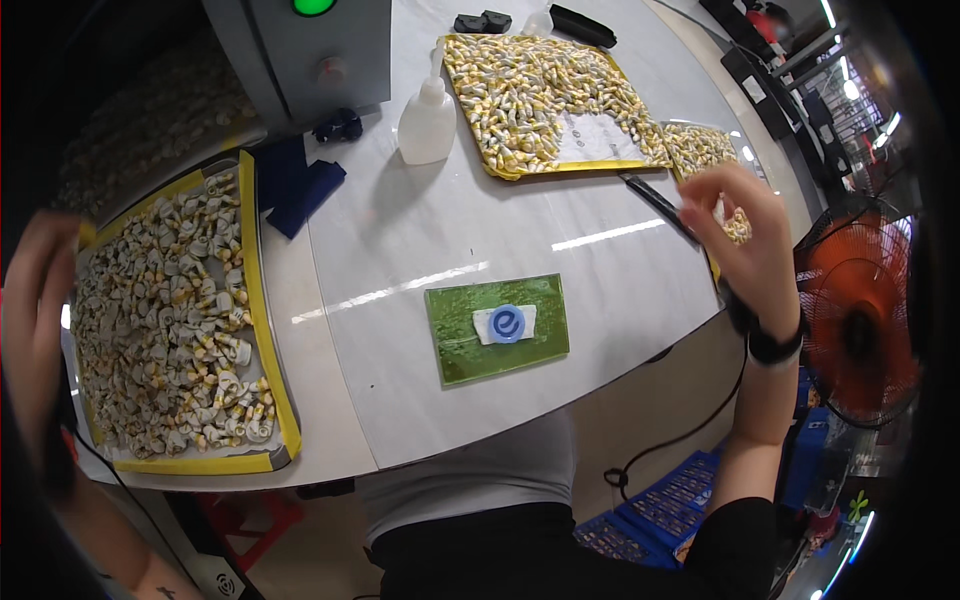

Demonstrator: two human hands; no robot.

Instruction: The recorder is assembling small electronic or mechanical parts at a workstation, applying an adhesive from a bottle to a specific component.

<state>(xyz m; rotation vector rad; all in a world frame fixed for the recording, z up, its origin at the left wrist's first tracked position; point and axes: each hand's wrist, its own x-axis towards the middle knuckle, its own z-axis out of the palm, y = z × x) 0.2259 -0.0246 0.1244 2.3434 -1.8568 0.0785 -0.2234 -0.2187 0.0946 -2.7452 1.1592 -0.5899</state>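
My left hand (40, 285) is at the far left, by the corner of a yellow-edged tray (262, 330) full of small whitish, yellow-tipped pieces (165, 320). Its bent fingers are dim and smeared, so their grip does not show. On the right, my right hand (742, 235) is raised above a smaller tray of similar pieces (700, 147), thumb and fingertips curled together; anything pinched there is hidden. Between the hands lies a green rectangular slab (465, 360), bearing a white pad (483, 325) and a blue round disc (507, 324). Neither hand touches the slab.
Another yellow-edged tray (580, 165) of pieces stands at the back, beside a white squeeze bottle (427, 125) and a dark slim tool (657, 205). A grey machine (325, 70) and blue cloth (305, 195) are back left. An orange fan (858, 320) stands right.
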